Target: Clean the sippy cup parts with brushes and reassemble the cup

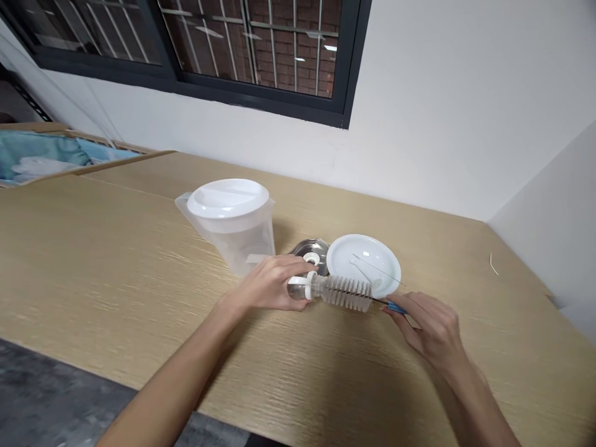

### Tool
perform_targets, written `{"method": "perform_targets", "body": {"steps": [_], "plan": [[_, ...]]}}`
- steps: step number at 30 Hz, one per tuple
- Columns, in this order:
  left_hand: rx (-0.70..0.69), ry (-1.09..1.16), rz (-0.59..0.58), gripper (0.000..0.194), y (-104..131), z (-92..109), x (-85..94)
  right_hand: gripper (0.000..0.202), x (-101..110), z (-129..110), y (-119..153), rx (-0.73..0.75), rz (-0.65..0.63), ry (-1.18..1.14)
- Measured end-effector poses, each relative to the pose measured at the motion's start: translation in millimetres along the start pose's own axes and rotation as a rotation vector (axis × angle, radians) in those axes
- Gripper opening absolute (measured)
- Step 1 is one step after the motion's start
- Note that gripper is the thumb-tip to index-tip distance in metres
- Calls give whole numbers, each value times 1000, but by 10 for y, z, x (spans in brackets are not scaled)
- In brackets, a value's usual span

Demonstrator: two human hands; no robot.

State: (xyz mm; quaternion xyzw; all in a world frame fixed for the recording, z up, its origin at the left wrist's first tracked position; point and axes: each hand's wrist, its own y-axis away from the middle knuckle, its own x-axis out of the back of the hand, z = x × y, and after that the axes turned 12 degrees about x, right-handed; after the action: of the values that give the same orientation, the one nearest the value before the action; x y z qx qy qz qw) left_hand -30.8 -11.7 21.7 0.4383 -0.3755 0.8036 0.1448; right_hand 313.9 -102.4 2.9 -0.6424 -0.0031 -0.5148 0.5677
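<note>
My left hand (279,282) is closed around a small clear bottle (297,289) with a white ring at its neck, lying sideways with its mouth to the right. A bottle brush (347,293) with pale bristles reaches that mouth, its tip at or just inside the opening. My right hand (431,323) pinches the blue handle of the brush. Just behind the bottle sits a shiny metal dish (321,247) with a white ring-shaped part (311,257) in it. A white plate (342,248) beside it holds a thin wire-like brush and a small clear piece.
A translucent pitcher (228,239) with a white lid stands left of the dish on the wooden table (139,267). A short pale strip (493,264) lies at the right. Behind are a wall and a barred window; a box (51,158) with blue-green cloth is at far left.
</note>
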Motion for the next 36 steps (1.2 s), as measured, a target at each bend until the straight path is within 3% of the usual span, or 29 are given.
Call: {"method": "perform_targets", "body": {"steps": [3,7,10,13,18,24,26,32,36], "plan": [[-47,6,60,35,-13,3,12,16,26,-52,-36,-70,-46,-101],[-153,-46,181,35,-16,-32,8,22,77,-91,-78,-269,-196,-338],[-210,-107,258,40,-7,-51,17,43,107,-82,-96,-432,-330,-442],[-225,-140,331,45,-2,-51,44,55,117,-55,-88,-531,-373,-495],[-260,-257,325,49,14,-18,86,45,151,-22,-34,-493,-373,-389],[-287,-375,151,37,52,103,-9,30,187,-25,-54,-319,-243,-271],[-288,-354,142,37,48,122,-25,28,174,-46,-73,-301,-215,-248],[-313,-321,248,33,18,65,67,58,167,-86,-107,-546,-464,-429],[-289,-273,255,39,21,20,55,60,146,-68,-88,-609,-469,-484]]}}
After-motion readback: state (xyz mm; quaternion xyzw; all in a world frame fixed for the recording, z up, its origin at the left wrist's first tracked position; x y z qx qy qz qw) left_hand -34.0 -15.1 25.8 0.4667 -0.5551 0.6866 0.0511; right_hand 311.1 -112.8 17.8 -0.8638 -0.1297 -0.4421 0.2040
